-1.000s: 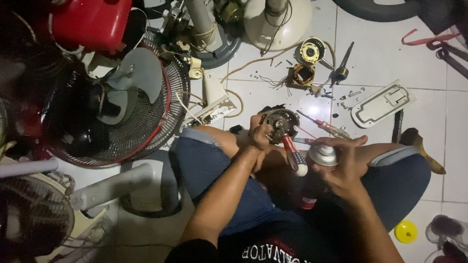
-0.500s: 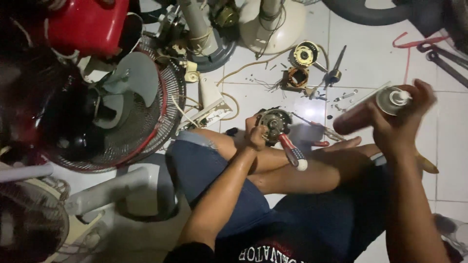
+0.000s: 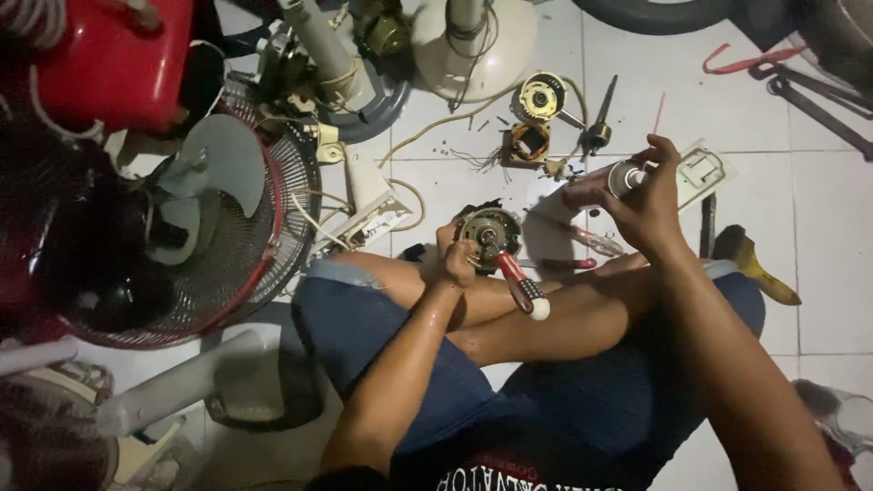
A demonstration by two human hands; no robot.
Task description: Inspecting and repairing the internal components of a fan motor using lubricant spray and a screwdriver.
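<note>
I sit cross-legged on a white tiled floor. My left hand (image 3: 453, 257) grips a round fan motor (image 3: 487, 231) held above my legs. A screwdriver with a red and white handle (image 3: 522, 288) sticks out of the motor toward my knee. My right hand (image 3: 642, 202) is raised to the right of the motor and is shut on a spray can (image 3: 600, 185) with a white cap, tilted so its top points toward the camera.
A fan with a red-rimmed wire guard (image 3: 227, 227) lies at left beside a red housing (image 3: 109, 55). A white fan base (image 3: 473, 45), a copper-wound stator (image 3: 527, 144), a white cover plate (image 3: 705, 168), screwdrivers (image 3: 582, 241) and a yellow-tipped tool (image 3: 755, 264) are scattered ahead.
My right hand lifted the spray can from my lap up to the right, then brought it left, nearer the motor. My left hand kept holding the motor.
</note>
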